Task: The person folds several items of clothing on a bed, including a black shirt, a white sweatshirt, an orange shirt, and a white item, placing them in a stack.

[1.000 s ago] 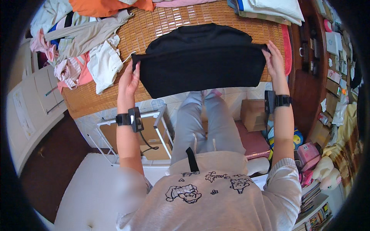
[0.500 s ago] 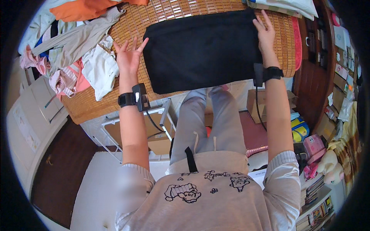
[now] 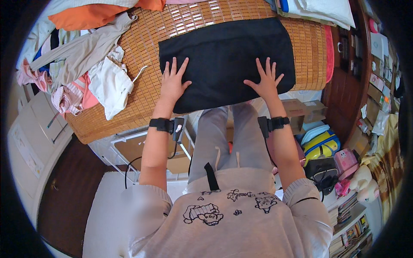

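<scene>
A black cloth, folded into a wide rectangle, lies flat on a woven bamboo mat. My left hand rests on the cloth's near left part with its fingers spread. On the near right part lies my right hand, palm down, its fingers also spread. Neither hand grips anything. Whether the cloth is a garment, and of which kind, cannot be made out. Each wrist wears a black strap with a small cabled device.
Left of the cloth is a pile of loose clothes, with a white garment nearest and an orange cloth farther back. Folded white fabric sits at the far right. Below the mat's right edge are a cardboard box and a yellow-blue bag.
Both hands have moved inward and nearer, from the cloth's left and right edges onto its top. The cloth's near edge has shifted slightly toward me.
</scene>
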Demonstrator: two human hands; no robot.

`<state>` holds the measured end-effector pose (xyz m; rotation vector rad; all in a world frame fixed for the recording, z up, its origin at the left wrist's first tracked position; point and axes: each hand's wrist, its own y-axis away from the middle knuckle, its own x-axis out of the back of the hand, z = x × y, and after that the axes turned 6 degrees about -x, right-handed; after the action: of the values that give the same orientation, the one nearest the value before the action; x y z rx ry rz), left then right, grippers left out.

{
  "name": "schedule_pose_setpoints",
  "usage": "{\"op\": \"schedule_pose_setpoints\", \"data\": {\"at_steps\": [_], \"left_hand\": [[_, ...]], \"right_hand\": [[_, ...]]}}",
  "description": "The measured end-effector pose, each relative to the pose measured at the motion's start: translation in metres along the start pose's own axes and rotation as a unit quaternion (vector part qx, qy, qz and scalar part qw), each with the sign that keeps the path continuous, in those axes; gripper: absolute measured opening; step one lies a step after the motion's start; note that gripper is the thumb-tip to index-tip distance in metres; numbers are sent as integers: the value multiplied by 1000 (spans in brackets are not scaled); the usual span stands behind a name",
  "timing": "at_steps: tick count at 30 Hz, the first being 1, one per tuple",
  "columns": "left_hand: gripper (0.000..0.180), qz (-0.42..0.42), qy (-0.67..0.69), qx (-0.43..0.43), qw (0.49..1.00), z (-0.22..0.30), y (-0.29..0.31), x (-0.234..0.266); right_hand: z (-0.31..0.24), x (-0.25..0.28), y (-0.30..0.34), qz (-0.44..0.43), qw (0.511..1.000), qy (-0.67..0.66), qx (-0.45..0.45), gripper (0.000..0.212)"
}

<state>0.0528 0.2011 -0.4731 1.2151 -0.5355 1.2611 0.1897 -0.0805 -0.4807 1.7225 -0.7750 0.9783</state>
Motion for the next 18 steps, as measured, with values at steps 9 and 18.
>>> {"op": "schedule_pose_setpoints", "data": {"at_steps": [9,18], "left_hand": [[84,-127,-59,153,978,26,30,-14],[63,-338,-6,88,937,50,32,-13]], "right_hand": [[-19,22,-58,-53,990,53,120,92],[-83,37,-100,-67,967,156,190,85]]}}
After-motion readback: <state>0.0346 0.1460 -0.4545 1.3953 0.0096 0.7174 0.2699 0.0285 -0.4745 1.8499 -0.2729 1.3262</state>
